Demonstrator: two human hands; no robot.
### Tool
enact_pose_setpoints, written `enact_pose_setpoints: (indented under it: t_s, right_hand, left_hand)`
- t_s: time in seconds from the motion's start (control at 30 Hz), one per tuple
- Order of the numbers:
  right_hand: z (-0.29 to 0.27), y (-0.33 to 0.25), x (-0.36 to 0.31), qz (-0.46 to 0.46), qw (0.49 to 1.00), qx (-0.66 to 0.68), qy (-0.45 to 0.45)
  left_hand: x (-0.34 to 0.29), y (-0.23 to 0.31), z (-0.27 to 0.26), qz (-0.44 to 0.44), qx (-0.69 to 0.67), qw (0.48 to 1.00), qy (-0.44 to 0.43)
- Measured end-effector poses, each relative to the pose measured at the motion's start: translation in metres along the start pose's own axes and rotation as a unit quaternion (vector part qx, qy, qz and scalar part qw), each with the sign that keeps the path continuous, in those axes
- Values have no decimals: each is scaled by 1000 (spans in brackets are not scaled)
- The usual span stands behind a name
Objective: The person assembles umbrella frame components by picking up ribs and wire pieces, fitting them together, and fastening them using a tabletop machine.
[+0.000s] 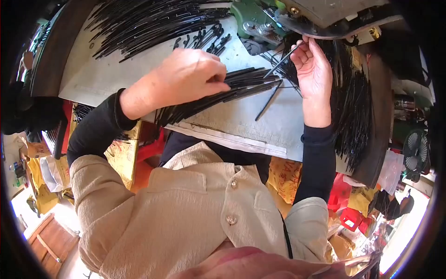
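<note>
At the right of the worktable, my right hand [313, 72] is raised with thumb and fingers pinched on a thin dark rod [282, 62]. Its upper end is at the metal edge of a green machine [253, 25], and the rod slants down to the left. My left hand [188, 76] is curled closed above a bundle of long black rods [200, 109]; whatever its fingertips hold, if anything, is hidden. One loose black rod [268, 101] lies apart between the hands. Short black pieces with bent ends [216, 39] lie behind my left hand.
A large pile of black rods [148, 25] covers the far left of the pale metal worktable [93, 86]. Another dense bundle [350, 116] hangs along the right side. Yellow sacks [283, 174] stand below the table. At the far right is a small fan [415, 149].
</note>
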State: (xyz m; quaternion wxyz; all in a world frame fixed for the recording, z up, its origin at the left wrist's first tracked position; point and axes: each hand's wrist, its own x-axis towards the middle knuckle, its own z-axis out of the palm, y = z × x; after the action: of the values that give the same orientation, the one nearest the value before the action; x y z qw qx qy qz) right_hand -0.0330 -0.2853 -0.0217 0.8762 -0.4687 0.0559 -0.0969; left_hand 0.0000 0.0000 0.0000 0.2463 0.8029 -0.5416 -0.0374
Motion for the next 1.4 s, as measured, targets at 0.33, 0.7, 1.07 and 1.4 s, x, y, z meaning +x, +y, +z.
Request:
enact_pose_setpoints:
  t_s: [0.33,0.7,1.07,1.4]
  right_hand:
    - [2,4,0,-21,999,6,-27]
    - [4,3,-3,-13,1000,3,-17]
    - [-11,-9,-8,-32,999,-37,6]
    - [0,-7,3,-38,996,55,51]
  left_hand:
    - [-15,15,-14,-82,120,989,-26]
    - [-7,15,0,-39,62,997,11]
    - [6,12,-2,-49,130,990,4]
    - [27,42,-6,-111,73,991,-19]
